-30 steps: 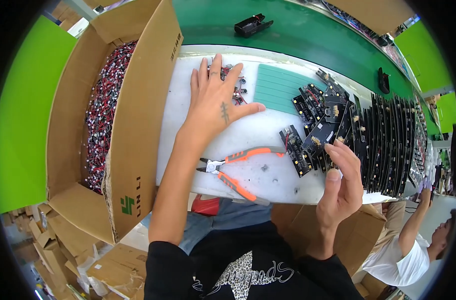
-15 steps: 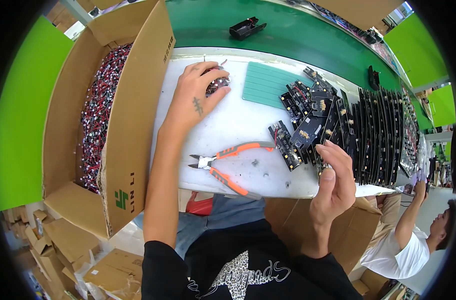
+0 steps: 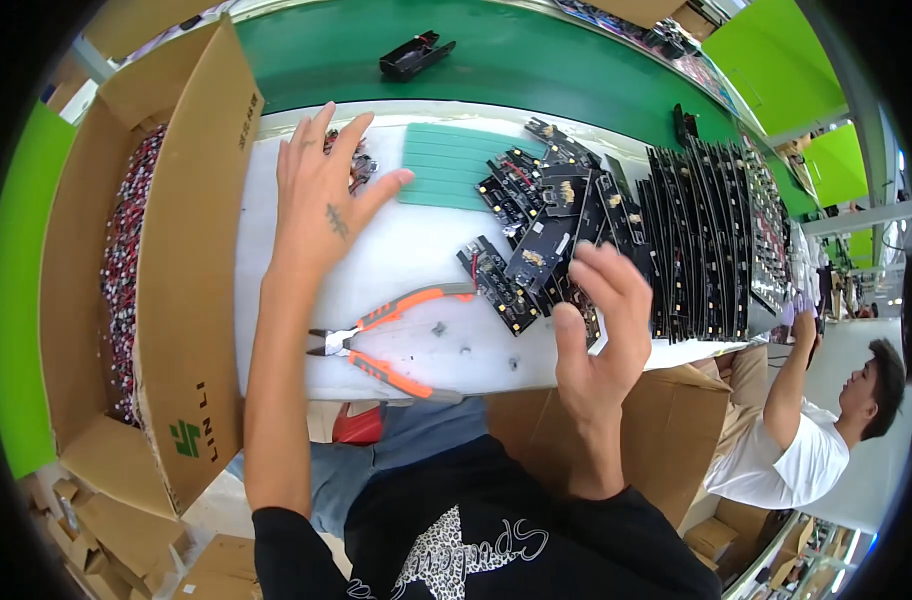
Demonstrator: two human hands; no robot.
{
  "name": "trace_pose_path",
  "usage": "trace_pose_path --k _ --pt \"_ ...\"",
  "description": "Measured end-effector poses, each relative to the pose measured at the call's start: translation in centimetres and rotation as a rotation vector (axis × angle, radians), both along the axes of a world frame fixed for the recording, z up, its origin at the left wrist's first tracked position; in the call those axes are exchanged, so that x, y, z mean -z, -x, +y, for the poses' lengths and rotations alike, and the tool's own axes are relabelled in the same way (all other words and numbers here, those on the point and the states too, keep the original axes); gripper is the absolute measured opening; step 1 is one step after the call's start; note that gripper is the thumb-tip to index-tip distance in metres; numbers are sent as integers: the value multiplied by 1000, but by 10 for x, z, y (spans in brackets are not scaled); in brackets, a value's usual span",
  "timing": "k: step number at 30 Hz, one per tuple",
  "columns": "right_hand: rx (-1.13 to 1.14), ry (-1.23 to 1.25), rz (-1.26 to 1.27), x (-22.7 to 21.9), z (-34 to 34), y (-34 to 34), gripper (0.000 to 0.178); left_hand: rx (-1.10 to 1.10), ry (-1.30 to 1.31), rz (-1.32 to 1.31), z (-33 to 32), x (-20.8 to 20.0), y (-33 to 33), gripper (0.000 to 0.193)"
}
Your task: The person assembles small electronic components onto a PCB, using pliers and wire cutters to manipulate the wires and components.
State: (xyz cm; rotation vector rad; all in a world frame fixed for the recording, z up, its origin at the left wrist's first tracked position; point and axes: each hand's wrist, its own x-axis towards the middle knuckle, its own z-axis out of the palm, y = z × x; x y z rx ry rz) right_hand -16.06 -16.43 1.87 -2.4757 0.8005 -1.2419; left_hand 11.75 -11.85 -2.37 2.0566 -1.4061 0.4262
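My left hand (image 3: 318, 200) is open, fingers spread, beside and partly over a small heap of short wired connectors (image 3: 362, 172). Part of that heap is hidden behind the fingers. My right hand (image 3: 608, 325) hangs with fingers apart and nothing visible in it, at the near edge of a loose pile of black circuit boards (image 3: 541, 250). A single board with red wires (image 3: 498, 285) lies at that pile's left side. Between my hands, diagonal cutters (image 3: 391, 345) with orange and grey handles lie with their jaws spread, pointing left.
A tall cardboard box (image 3: 191, 260) full of wired connectors (image 3: 126, 270) flanks my left arm. A ribbed green mat (image 3: 441, 165) lies partly under the boards. Stacked board strips (image 3: 701, 240) stand on the right. Beyond runs a green belt (image 3: 536, 70) carrying a black housing (image 3: 416, 56). Another person (image 3: 796, 440) sits far right.
The whole view has shifted, so the scene sits further left. My left hand's fingers have spread away from the connector heap they were curled around. My right hand's fingers have opened wider.
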Motion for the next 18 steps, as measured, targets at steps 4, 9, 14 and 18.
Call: trace_pose_path --k 4,9,14,18 --pt "101 19 286 8 -15 11 95 194 40 52 19 -27 54 54" --pt "169 7 404 23 -16 8 99 397 -117 298 22 -21 93 34" --pt "206 3 398 23 -17 5 97 468 -108 391 21 -14 94 30" --pt "120 -5 394 26 -8 1 92 483 -102 449 19 -14 95 38"
